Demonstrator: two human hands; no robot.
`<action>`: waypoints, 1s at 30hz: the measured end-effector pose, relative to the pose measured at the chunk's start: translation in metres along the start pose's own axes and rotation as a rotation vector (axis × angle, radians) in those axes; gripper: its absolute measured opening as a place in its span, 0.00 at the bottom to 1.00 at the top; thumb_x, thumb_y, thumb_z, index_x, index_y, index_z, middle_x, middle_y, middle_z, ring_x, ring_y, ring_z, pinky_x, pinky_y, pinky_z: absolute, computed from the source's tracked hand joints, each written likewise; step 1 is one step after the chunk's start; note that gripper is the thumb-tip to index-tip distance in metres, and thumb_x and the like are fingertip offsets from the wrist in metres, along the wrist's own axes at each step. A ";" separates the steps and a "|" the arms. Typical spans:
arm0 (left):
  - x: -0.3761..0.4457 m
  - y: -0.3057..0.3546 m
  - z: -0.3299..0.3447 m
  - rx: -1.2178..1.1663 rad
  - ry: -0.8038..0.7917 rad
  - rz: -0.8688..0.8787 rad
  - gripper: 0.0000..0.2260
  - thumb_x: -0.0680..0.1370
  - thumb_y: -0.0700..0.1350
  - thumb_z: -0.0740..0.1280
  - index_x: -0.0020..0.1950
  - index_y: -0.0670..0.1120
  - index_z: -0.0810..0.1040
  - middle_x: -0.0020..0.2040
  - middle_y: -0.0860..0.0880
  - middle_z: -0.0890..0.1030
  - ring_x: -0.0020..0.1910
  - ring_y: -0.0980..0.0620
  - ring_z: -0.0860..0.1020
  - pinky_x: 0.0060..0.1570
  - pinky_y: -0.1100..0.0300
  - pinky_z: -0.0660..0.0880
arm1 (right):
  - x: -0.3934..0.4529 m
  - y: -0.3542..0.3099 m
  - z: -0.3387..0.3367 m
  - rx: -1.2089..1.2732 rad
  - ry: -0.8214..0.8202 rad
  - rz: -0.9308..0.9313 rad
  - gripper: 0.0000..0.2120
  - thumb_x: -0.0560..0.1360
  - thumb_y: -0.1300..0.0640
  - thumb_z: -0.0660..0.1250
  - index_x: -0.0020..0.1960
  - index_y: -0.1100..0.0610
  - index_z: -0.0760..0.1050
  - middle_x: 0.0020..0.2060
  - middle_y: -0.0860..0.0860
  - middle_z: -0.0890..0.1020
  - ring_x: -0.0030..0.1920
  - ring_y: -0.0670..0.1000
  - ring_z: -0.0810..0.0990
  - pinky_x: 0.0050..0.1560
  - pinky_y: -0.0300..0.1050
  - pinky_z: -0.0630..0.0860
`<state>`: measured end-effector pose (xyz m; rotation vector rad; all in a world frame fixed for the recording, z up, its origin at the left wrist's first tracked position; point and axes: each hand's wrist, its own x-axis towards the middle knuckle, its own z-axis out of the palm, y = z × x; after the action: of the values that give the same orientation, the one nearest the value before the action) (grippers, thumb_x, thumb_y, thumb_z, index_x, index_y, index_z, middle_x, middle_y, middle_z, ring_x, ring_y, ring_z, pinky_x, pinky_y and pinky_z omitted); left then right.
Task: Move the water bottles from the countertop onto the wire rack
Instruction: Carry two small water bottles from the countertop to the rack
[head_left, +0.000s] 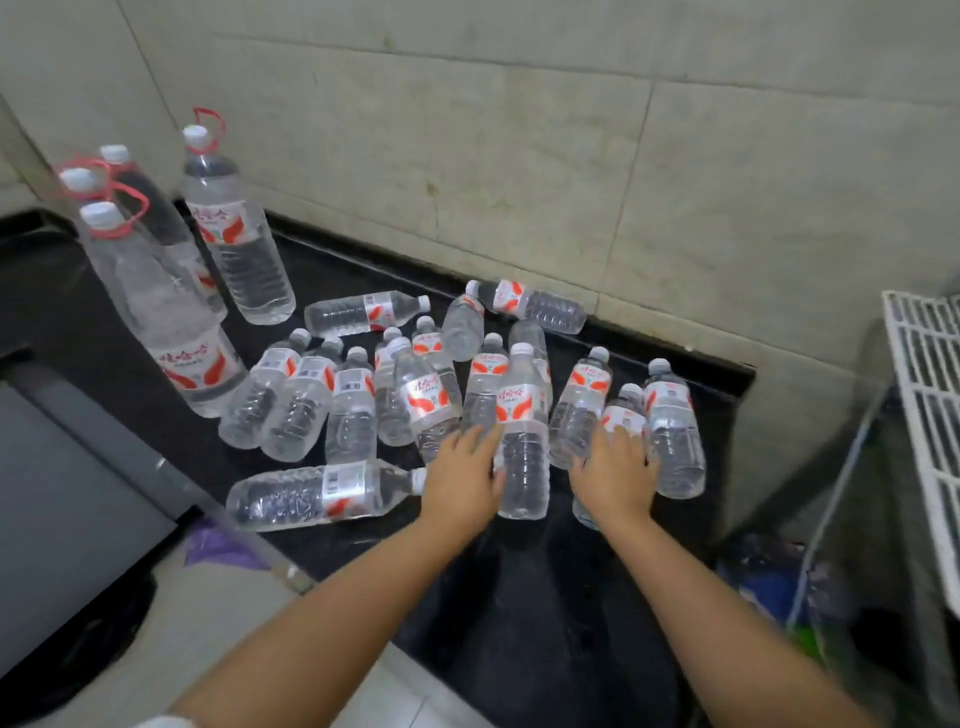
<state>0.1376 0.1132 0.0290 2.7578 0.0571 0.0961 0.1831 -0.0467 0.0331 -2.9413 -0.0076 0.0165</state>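
Head view: A cluster of small clear plastic water bottles (415, 395) with red-and-white labels is seen on the black stone countertop (545, 597), most upright, several lying flat near the back edge and the front left. The left hand (462, 475) is placed against one upright small bottle (523, 447) near the front edge, fingers extended along its left side; whether the thumb wraps it cannot be told. The right hand (615, 470) is laid over a second small bottle (621, 415), fingers spread across its label. Four large clear bottles with red carry loops (234, 244) are stood at the back left corner. The white wire rack (930, 374) is located beyond the countertop's right edge; no bottles are seen on its visible part.
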 end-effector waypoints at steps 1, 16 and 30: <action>0.004 0.001 0.010 -0.045 -0.010 0.003 0.24 0.79 0.49 0.57 0.74 0.48 0.55 0.72 0.46 0.62 0.70 0.46 0.58 0.68 0.55 0.58 | 0.002 0.003 0.009 0.033 -0.018 0.056 0.21 0.76 0.49 0.58 0.66 0.58 0.64 0.67 0.58 0.66 0.68 0.59 0.62 0.69 0.57 0.59; 0.034 0.037 0.052 -0.318 -0.040 -0.222 0.32 0.77 0.50 0.61 0.75 0.49 0.45 0.74 0.41 0.50 0.68 0.39 0.61 0.64 0.51 0.62 | -0.011 0.039 0.040 0.155 -0.108 0.136 0.33 0.75 0.50 0.61 0.73 0.55 0.49 0.75 0.55 0.45 0.70 0.59 0.57 0.66 0.51 0.63; -0.122 0.017 0.047 0.182 -0.280 -0.067 0.29 0.77 0.55 0.57 0.74 0.56 0.45 0.75 0.45 0.49 0.60 0.42 0.66 0.56 0.53 0.69 | -0.154 0.068 0.021 0.120 -0.126 -0.052 0.30 0.53 0.65 0.73 0.54 0.65 0.75 0.56 0.66 0.75 0.45 0.67 0.77 0.43 0.57 0.77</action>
<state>0.0195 0.0737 -0.0150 2.9172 0.0864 -0.3273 0.0296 -0.1104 0.0010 -2.8136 -0.0975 0.1876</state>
